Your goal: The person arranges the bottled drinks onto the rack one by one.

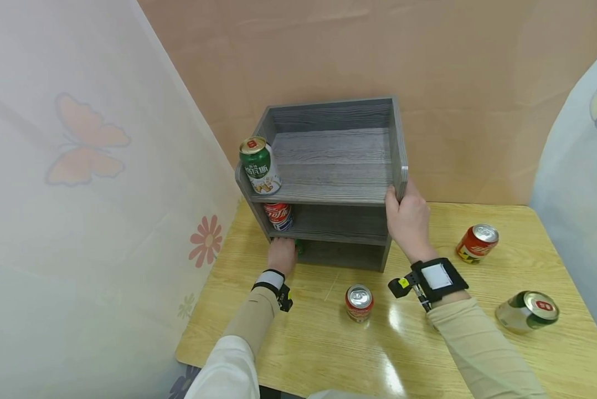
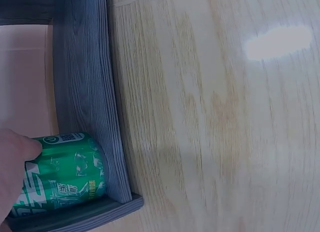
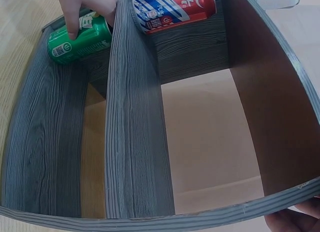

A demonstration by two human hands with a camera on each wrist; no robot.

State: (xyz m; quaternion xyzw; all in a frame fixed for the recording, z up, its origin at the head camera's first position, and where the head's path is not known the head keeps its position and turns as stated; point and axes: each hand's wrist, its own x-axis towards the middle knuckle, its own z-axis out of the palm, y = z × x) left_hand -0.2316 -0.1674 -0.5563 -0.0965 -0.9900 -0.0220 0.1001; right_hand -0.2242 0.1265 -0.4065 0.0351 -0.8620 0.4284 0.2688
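A grey wood-grain shelf unit (image 1: 333,183) stands on the table against the back. My left hand (image 1: 282,255) reaches into its bottom level at the left end. There the fingers and thumb grip a green can (image 2: 70,172), which stands upright on the bottom board close to the side panel. Most of that can is hidden in the head view. My right hand (image 1: 409,221) holds the unit's right side panel, thumb on the inner side. A red and blue can (image 3: 175,9) sits on the middle level, above the green one. On the top level stands a green and white can (image 1: 260,166).
A red can (image 1: 360,303) stands on the table in front of the unit. To the right are another red can (image 1: 478,243) and a white and green can (image 1: 528,311). A pale printed curtain (image 1: 104,221) borders the table (image 1: 228,310) on the left.
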